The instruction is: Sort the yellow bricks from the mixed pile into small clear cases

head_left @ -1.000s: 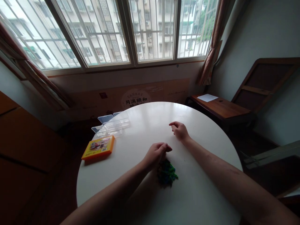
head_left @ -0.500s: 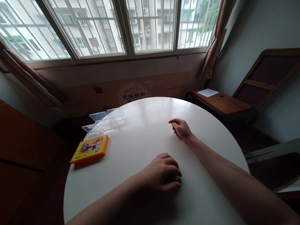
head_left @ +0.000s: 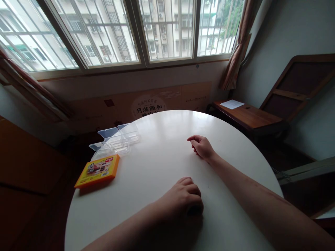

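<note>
Now cupping the left hand (head_left: pixel 182 199) palm-down over the round white table (head_left: pixel 146 170), with fingers bent around a dark clump (head_left: pixel 194 210), mostly hidden; cannot tell how firmly gripped. Resting the right hand (head_left: pixel 202 147) farther forward, with forefinger out and other fingers loosely curled; cannot tell if holding anything. Off left, seeing an orange-and-yellow box (head_left: pixel 98 170) beside clear open-lidded plastic cases (head_left: pixel 118 141).

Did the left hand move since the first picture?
Yes: judged against the yellow box, the left hand moved nearer the camera and rightward.
</note>
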`<control>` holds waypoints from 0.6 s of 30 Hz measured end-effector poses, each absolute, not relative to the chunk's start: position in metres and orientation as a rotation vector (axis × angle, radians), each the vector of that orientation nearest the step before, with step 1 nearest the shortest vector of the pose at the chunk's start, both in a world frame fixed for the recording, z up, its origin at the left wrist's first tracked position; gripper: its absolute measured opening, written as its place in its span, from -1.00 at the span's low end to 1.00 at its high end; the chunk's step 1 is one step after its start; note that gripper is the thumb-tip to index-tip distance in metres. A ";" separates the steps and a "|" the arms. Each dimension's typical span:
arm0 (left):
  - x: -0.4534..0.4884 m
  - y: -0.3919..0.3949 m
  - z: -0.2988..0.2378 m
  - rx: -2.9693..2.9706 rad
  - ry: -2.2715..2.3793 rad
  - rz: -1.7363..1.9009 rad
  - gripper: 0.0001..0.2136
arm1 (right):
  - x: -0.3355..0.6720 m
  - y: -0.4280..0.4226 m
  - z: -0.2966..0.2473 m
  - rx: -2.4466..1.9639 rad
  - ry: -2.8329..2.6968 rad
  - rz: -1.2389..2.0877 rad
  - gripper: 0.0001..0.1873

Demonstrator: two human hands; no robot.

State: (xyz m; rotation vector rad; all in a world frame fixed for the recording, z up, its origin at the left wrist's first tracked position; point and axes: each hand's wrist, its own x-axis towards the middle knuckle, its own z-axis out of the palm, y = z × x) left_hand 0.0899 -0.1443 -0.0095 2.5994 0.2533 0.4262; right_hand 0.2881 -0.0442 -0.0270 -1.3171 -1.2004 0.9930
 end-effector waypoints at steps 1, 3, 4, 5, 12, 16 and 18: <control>0.090 -0.145 -0.010 2.598 0.257 0.435 -0.92 | 0.288 -0.044 -0.027 -1.316 -1.201 0.993 -0.75; 0.091 -0.145 -0.011 2.596 0.267 0.453 -0.93 | 0.289 -0.044 -0.027 -1.315 -1.201 0.996 -0.75; 0.091 -0.145 -0.012 2.595 0.271 0.458 -0.93 | 0.289 -0.044 -0.027 -1.314 -1.199 0.997 -0.75; 0.091 -0.145 -0.013 2.596 0.274 0.462 -0.93 | 0.289 -0.044 -0.027 -1.313 -1.197 0.999 -0.75; 0.089 -0.144 -0.005 2.577 0.242 0.416 -0.93 | 0.291 -0.048 -0.026 -1.301 -1.201 1.028 -0.77; 0.085 -0.146 0.009 2.540 0.270 0.547 -0.87 | 0.295 -0.053 -0.022 -1.315 -1.223 1.060 -0.77; 0.079 -0.144 0.015 2.517 0.382 0.638 -0.88 | 0.297 -0.056 -0.018 -1.329 -1.247 1.086 -0.77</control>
